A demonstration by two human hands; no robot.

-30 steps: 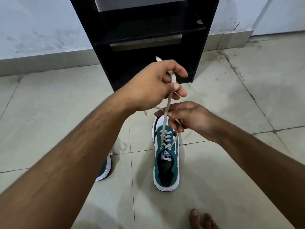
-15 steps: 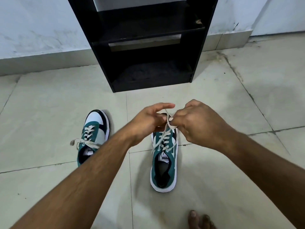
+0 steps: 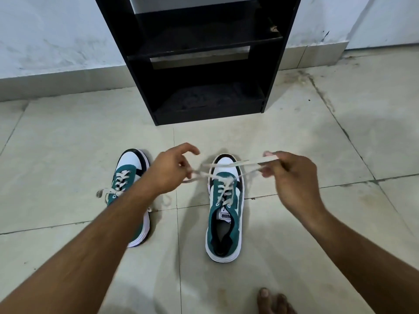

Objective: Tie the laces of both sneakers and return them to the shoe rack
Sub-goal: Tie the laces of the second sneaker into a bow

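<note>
Two green-and-white sneakers stand side by side on the tiled floor [image 3: 294,234], toes toward a black shoe rack [image 3: 201,57] set against the wall; both of the rack's visible shelves hold no shoes. The right sneaker [image 3: 224,214] sits between the two forearms; its cream lace [image 3: 223,177] is crossed over the upper eyelets and drawn out to either side. The left hand [image 3: 170,171] is closed in a pinch on one end of that lace, forefinger curled above the thumb; the right hand [image 3: 292,175] pinches the other end, a flat strip of it standing out past the fingertips [image 3: 268,154]; both hands are held above the toe of the shoe, well apart, with the lace stretched between them, somewhat blurred. The left sneaker [image 3: 130,177] lies partly under the left forearm; its laces [image 3: 106,191] trail loose over the side onto the floor. Bare toes [image 3: 272,301] show at the bottom edge.
</note>
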